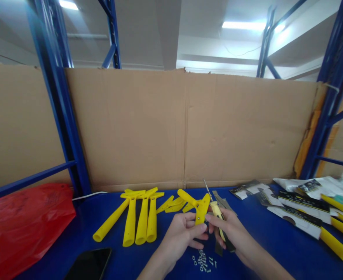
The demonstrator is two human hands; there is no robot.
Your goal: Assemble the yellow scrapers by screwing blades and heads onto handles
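My left hand (pixel 180 232) is closed on a yellow plastic scraper handle (pixel 202 212), gripping its wide head, where a small metal fastener shows. The handle's grip points away and to the left. A screwdriver (pixel 217 212) with a cream and black handle lies in my closed right hand (pixel 233 226), its shaft pointing up and away. My right fingertips are close beside the yellow head; whether they touch it I cannot tell. Below both hands, loose screws and nuts (pixel 202 261) are scattered on the blue tabletop (pixel 115 212). Grey metal blades (pixel 222 199) lie behind my right hand.
Several yellow handles (pixel 142 223) lie at left, with flat yellow pieces (pixel 175 204) beside them. A black phone (pixel 88 264) and red plastic bag (pixel 28 225) are farther left. Packaged scrapers (pixel 299 221) pile up at right. A cardboard wall (pixel 136 128) closes the back.
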